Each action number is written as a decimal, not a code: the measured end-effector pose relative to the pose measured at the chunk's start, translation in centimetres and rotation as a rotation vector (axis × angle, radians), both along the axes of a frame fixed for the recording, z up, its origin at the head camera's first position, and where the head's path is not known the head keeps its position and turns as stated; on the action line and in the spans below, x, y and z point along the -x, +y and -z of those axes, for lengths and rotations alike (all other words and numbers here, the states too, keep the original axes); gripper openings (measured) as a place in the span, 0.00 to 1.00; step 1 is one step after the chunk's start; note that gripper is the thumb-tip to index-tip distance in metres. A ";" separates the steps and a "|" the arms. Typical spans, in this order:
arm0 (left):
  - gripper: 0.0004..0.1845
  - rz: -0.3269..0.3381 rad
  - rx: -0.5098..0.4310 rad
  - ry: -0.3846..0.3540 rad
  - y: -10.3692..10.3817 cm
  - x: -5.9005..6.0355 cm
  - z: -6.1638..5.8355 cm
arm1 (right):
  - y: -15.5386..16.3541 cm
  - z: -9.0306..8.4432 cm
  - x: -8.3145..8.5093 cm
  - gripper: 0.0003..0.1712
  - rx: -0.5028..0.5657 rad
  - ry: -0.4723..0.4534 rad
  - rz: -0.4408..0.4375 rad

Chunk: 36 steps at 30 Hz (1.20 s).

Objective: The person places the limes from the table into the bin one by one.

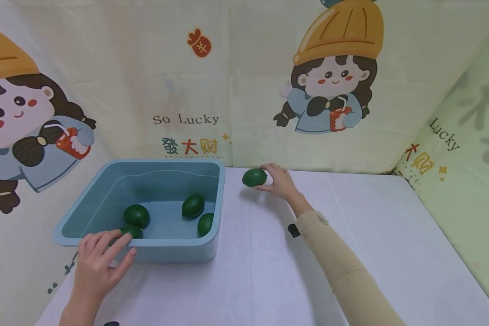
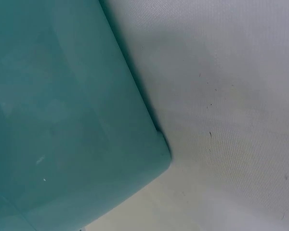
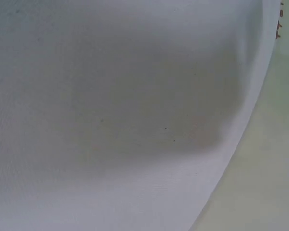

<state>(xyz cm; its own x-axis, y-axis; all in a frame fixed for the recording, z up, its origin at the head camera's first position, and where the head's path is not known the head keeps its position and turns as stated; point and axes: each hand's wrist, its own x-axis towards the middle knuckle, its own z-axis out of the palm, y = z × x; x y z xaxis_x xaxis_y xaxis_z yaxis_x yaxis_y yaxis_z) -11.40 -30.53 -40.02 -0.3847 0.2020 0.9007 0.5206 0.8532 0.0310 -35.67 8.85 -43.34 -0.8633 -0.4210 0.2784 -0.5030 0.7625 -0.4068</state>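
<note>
While the right hand [image 1: 283,181] reaches to the far edge of the worktop [image 1: 269,271], its fingers curl round a green fruit [image 1: 254,177], which sits at or just above the cloth, right of the tub [image 1: 146,253]; contact with the cloth probably, hard to tell from the head view. Left hand [image 1: 99,260] rests on the tub's near rim, fingers fairly straight and spread, tips over the edge, holding nothing. One fruit [image 1: 132,231] lies just beyond those fingertips inside the tub. Three more fruits in the tub: one [image 1: 136,215] near left, one [image 1: 193,206] centre, one [image 1: 205,224] against the right wall. Left wrist view: only the tub's outer corner [image 2: 62,120] and white cloth. Right wrist view: only cloth and a shadow, no fingers or fruit visible. Printed backdrop [image 1: 187,90] stands behind the worktop.
</note>
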 end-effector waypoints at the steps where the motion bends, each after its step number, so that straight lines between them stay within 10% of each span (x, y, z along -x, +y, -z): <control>1: 0.28 0.002 -0.002 0.002 0.0 0.0 0.0 | 0.0 -0.1 0.0 0.41 0.000 0.001 0.000; 36: 0.28 0.008 0.004 -0.022 -0.1 0.0 -0.3 | -1.2 -4.9 -0.8 0.39 0.100 0.092 -0.025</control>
<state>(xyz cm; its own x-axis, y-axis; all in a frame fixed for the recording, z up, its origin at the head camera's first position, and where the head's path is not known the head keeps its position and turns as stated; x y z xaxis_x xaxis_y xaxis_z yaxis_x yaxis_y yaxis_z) -11.43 -30.67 -39.71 -0.4030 0.2083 0.8912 0.5265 0.8493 0.0395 -34.88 7.65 -38.49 -0.8221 -0.4080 0.3970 -0.5596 0.7076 -0.4315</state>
